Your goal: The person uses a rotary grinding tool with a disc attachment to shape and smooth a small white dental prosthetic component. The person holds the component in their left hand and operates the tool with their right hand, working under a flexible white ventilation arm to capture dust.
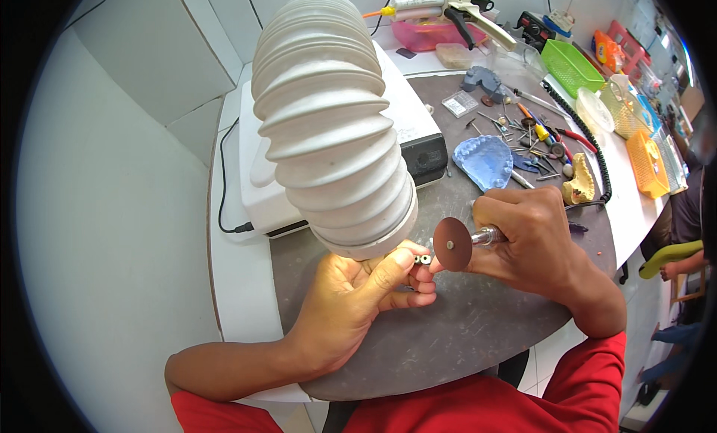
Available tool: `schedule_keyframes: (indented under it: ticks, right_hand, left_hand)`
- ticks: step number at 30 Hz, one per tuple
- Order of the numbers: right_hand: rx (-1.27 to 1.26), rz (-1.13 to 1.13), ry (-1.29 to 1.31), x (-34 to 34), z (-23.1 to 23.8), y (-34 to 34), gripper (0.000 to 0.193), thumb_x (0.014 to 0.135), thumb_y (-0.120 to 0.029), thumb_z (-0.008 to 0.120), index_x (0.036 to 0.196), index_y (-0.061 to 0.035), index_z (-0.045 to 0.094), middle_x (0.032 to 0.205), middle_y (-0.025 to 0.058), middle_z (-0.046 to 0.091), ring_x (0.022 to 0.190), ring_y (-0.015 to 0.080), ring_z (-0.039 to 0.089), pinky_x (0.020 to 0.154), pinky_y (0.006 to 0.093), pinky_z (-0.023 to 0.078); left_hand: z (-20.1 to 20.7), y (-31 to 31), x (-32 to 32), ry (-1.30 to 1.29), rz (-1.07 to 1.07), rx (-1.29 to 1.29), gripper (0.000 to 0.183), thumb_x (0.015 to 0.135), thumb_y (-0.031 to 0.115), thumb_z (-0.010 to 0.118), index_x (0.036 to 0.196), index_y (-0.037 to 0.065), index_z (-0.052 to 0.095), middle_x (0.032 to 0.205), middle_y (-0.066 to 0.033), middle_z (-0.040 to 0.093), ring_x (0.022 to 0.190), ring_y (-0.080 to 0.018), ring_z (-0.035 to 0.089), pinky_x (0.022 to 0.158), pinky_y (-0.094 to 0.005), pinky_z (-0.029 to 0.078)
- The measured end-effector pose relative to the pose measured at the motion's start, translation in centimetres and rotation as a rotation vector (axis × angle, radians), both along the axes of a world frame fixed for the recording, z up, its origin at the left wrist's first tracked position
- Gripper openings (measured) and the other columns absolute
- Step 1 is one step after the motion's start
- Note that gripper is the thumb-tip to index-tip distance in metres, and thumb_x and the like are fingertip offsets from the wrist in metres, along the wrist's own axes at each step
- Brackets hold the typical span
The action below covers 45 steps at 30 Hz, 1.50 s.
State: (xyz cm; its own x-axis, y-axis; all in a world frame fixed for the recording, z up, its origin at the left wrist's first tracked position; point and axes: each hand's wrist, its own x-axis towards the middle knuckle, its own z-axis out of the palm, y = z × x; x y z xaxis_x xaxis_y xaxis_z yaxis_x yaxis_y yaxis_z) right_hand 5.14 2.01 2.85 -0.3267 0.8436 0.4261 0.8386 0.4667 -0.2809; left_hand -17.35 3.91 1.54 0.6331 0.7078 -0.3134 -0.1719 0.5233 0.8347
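Note:
My left hand (358, 295) pinches a small metal piece (423, 260) between thumb and fingertips, just below the mouth of a white ribbed suction hose (328, 127). My right hand (530, 243) grips a rotary handpiece (489, 236) whose brown-red cutting disc (452, 244) sits right beside the metal piece, touching or almost touching it. Both hands hover over a round grey work mat (463, 328).
A white box-shaped machine (258, 179) stands behind the hose. A blue dental cast (484, 161), a yellow cast (579, 185), several burs and hand tools (534, 138), a black coiled cord (594, 145), green and orange baskets (571, 63) and a dispensing gun (448, 7) lie beyond.

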Motion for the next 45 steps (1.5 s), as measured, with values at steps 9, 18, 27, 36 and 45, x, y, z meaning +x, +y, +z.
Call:
schedule_keyframes:
  ticks: [9, 18, 27, 36, 45]
  right_hand:
    - [-0.001, 0.029, -0.016, 0.4, -0.1, 0.0, 0.06, 0.07, -0.056, 0.08, 0.055, -0.0062, 0.048, 0.051, 0.0049, 0.05, 0.042, 0.0233, 0.053, 0.04, 0.0348, 0.039]
    - [0.005, 0.04, -0.031, 0.3, -0.1, 0.0, 0.069, 0.064, -0.065, 0.079, 0.053, -0.006, 0.046, 0.048, 0.0048, 0.047, 0.04, 0.0218, 0.052, 0.039, 0.0339, 0.038]
    - [0.017, 0.049, -0.04, 0.4, -0.6, 0.0, 0.065, 0.067, -0.062, 0.079, 0.054, -0.0071, 0.048, 0.05, 0.0046, 0.047, 0.041, 0.0219, 0.053, 0.039, 0.0339, 0.038]
    - [0.043, 0.066, -0.063, 0.3, -0.5, 0.0, 0.063, 0.068, -0.061, 0.079, 0.053, -0.0079, 0.048, 0.049, 0.0032, 0.045, 0.041, 0.0201, 0.052, 0.039, 0.0334, 0.037]
    - [0.038, 0.067, -0.062, 0.2, -0.5, -0.1, 0.064, 0.068, -0.063, 0.077, 0.053, -0.0078, 0.049, 0.049, 0.0032, 0.045, 0.04, 0.0199, 0.052, 0.038, 0.0331, 0.037]
  left_hand:
    - [-0.9, 0.2, -0.1, -0.081, -0.004, 0.002, 0.018, 0.098, 0.014, 0.06, 0.112, 0.004, 0.056, 0.107, -0.0112, 0.065, 0.098, -0.0179, 0.065, 0.087, -0.035, 0.057]
    - [-0.4, 0.0, 0.0, -0.134, -0.02, -0.055, 0.02, 0.099, 0.014, 0.058, 0.116, 0.004, 0.057, 0.103, -0.0121, 0.066, 0.096, -0.0199, 0.067, 0.083, -0.0334, 0.057]
    - [-1.1, 0.2, -0.2, -0.147, -0.053, 0.027, 0.02, 0.1, 0.013, 0.056, 0.117, 0.004, 0.057, 0.105, -0.0146, 0.067, 0.095, -0.0218, 0.066, 0.083, -0.0351, 0.056]
    - [-1.0, 0.1, -0.2, -0.116, -0.045, 0.021, 0.016, 0.099, 0.011, 0.057, 0.113, 0.003, 0.058, 0.104, -0.0124, 0.067, 0.094, -0.0198, 0.066, 0.083, -0.0355, 0.056]
    - [-0.8, 0.1, -0.1, -0.125, -0.049, 0.018, 0.013, 0.099, 0.011, 0.057, 0.109, 0.003, 0.059, 0.102, -0.0105, 0.066, 0.094, -0.0187, 0.066, 0.083, -0.0358, 0.055]
